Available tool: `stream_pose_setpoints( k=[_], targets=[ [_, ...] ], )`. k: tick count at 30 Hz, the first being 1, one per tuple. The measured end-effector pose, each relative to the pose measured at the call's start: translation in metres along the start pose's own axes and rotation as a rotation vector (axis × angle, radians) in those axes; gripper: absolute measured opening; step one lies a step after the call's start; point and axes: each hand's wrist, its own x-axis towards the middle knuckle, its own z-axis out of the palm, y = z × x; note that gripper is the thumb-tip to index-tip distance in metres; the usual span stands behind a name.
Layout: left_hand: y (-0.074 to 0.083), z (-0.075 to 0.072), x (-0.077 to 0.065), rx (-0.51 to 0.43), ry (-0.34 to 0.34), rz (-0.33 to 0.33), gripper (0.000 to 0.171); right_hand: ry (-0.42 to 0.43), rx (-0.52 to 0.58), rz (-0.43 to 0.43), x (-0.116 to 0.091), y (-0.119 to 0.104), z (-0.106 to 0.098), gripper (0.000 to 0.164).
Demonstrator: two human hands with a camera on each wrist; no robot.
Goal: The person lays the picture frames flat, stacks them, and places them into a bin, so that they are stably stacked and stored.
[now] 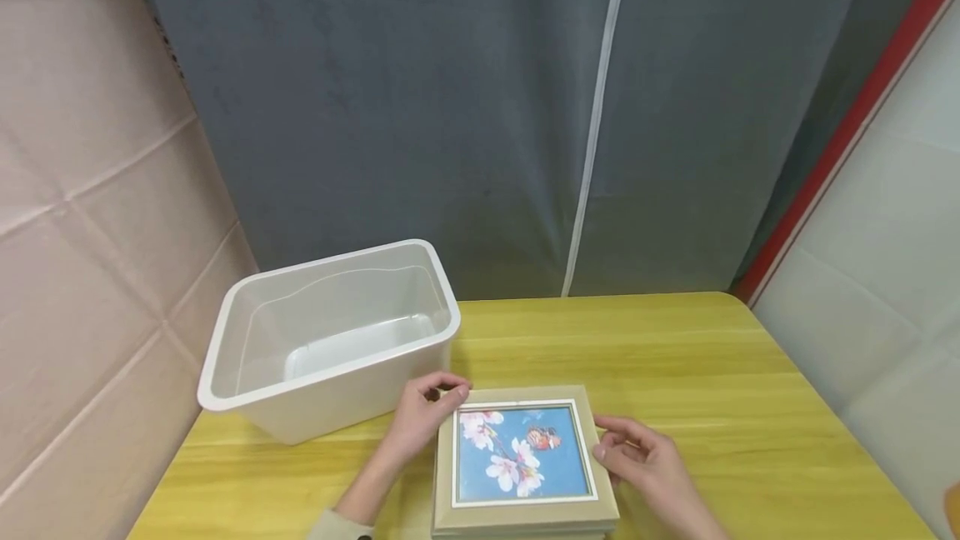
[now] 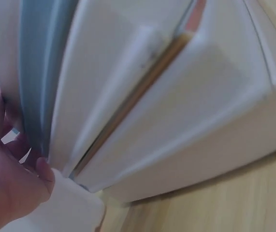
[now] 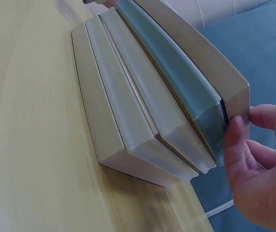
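Observation:
A cream picture frame (image 1: 521, 457), its picture showing pink-white blossoms and a butterfly on blue, lies face up on top of a stack of frames (image 3: 142, 92). My left hand (image 1: 426, 417) holds its far left corner, thumb on the upper edge and fingers curled at the side. On the opposite side, my right hand (image 1: 647, 461) pinches the right edge between thumb and fingers. In the right wrist view a teal frame (image 3: 176, 67) is directly beneath the top one, with several pale frames under it.
A deep white plastic bin (image 1: 330, 373) stands to the left of the stack, close to my left hand. Both rest on a yellow wood-grain table (image 1: 720, 390). A grey curtain (image 1: 420, 107) hangs behind the table, and pale wall coverings flank it.

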Motion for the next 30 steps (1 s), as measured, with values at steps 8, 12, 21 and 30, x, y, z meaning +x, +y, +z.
stream_pose_setpoints(
  k=[8, 12, 21, 30],
  targets=[
    [-0.002, -0.007, -0.006, 0.014, -0.002, 0.054, 0.026, 0.012, -0.014, -0.059, -0.002, 0.006, 0.001, 0.043],
    [-0.002, -0.008, -0.014, -0.027, 0.019, 0.114, 0.038, 0.055, -0.029, -0.093, -0.003, 0.009, 0.003, 0.039],
    [0.001, -0.008, -0.039, -0.028, 0.01, 0.177, 0.065, 0.168, -0.055, -0.106, -0.004, 0.012, 0.011, 0.037],
    [-0.005, 0.004, -0.056, -0.061, 0.058, 0.15, 0.076, 0.209, -0.04, -0.12, -0.004, 0.021, 0.015, 0.047]
  ],
)
